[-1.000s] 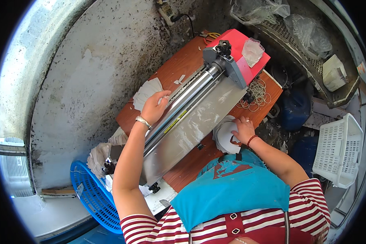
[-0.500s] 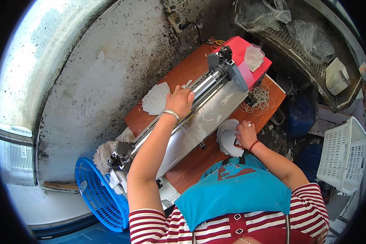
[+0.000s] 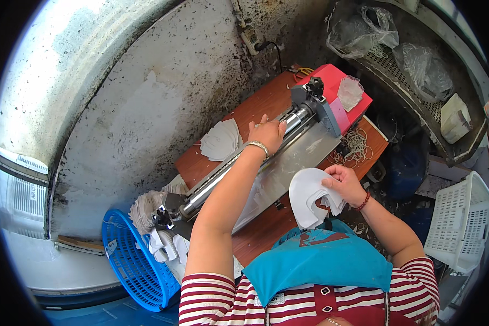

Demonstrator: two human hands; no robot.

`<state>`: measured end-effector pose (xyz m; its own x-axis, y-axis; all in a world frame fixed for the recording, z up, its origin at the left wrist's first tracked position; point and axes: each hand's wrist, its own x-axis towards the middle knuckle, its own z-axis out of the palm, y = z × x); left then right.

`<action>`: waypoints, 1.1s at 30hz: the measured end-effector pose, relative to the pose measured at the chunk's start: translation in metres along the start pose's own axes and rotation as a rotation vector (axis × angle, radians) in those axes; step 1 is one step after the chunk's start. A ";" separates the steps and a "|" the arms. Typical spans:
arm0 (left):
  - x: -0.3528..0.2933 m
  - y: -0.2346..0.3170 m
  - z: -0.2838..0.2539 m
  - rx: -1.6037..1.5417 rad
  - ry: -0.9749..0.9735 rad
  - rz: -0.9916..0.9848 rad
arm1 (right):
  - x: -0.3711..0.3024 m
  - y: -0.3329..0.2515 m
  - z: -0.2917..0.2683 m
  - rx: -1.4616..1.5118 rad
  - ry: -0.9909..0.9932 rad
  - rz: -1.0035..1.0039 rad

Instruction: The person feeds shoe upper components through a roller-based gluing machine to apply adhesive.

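A long metal roller machine (image 3: 209, 190) lies slantwise across the table, with a red housing (image 3: 331, 80) at its far right end. My left hand (image 3: 267, 135) reaches over the roller, fingers apart, with nothing visible in its grasp. What its fingertips touch behind the roller is hidden. Near the table's front edge my right hand (image 3: 344, 185) pinches a stack of white curved sheets (image 3: 304, 191) by its right side; the stack is raised and C-shaped. Beyond the roller, a fan of white sheets (image 3: 221, 140) rests on the brown tabletop (image 3: 255, 106).
A blue plastic basket (image 3: 133, 271) stands at the lower left beside bundled pale pieces (image 3: 145, 209). Tangled string (image 3: 358, 146) lies by the red housing. On the right are a white crate (image 3: 456, 223) and a shelf (image 3: 413, 100) holding plastic bags.
My right hand has lifted the curved sheets off the table. My left hand remains at the roller. The whole view has shifted, with the scene sitting slightly lower and to the right.
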<state>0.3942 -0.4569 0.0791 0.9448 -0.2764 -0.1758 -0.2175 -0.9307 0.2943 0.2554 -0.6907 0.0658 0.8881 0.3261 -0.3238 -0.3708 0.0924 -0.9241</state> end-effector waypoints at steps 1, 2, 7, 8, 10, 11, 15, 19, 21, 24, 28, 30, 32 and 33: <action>0.001 0.000 -0.001 0.014 -0.011 -0.006 | 0.009 -0.003 0.007 -0.012 0.036 0.008; 0.004 0.001 -0.001 0.012 -0.005 0.000 | 0.018 -0.003 0.009 -0.017 0.040 0.003; 0.006 0.007 -0.004 0.028 -0.041 0.047 | 0.061 0.011 0.011 -0.246 0.084 0.041; 0.004 0.005 -0.002 -0.027 -0.028 0.038 | 0.067 0.012 0.013 -0.303 0.072 0.078; 0.002 -0.003 0.000 -0.097 -0.047 -0.005 | 0.075 0.013 0.016 -0.370 0.058 0.071; 0.002 -0.009 0.002 -0.095 -0.054 -0.012 | 0.077 0.011 0.018 -0.374 0.038 0.109; -0.003 -0.039 0.004 -0.081 -0.215 -0.099 | 0.078 -0.004 0.029 -0.394 0.047 0.245; -0.010 -0.051 -0.008 -0.228 -0.205 -0.224 | 0.100 -0.003 0.034 -0.386 0.025 0.264; -0.009 -0.084 0.004 -0.360 -0.245 -0.219 | 0.110 -0.007 0.048 -0.338 0.021 0.308; -0.007 -0.095 0.013 -0.581 -0.211 -0.178 | 0.100 -0.012 0.049 -0.366 0.002 0.227; -0.004 -0.099 0.009 -0.555 -0.095 -0.087 | 0.086 -0.004 0.038 -0.366 -0.036 0.078; 0.000 -0.100 0.004 -0.482 0.002 -0.053 | 0.086 0.001 0.032 -0.384 -0.024 0.096; 0.004 -0.101 0.000 -0.938 0.065 -0.233 | 0.085 0.002 0.028 -0.442 0.013 0.080; 0.008 -0.120 0.008 -0.625 0.257 -0.116 | 0.087 0.001 0.033 -0.447 -0.004 0.077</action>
<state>0.4263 -0.3495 0.0353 0.9984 -0.0453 -0.0328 -0.0021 -0.6163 0.7875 0.3231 -0.6313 0.0435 0.8613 0.3198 -0.3948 -0.2812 -0.3472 -0.8946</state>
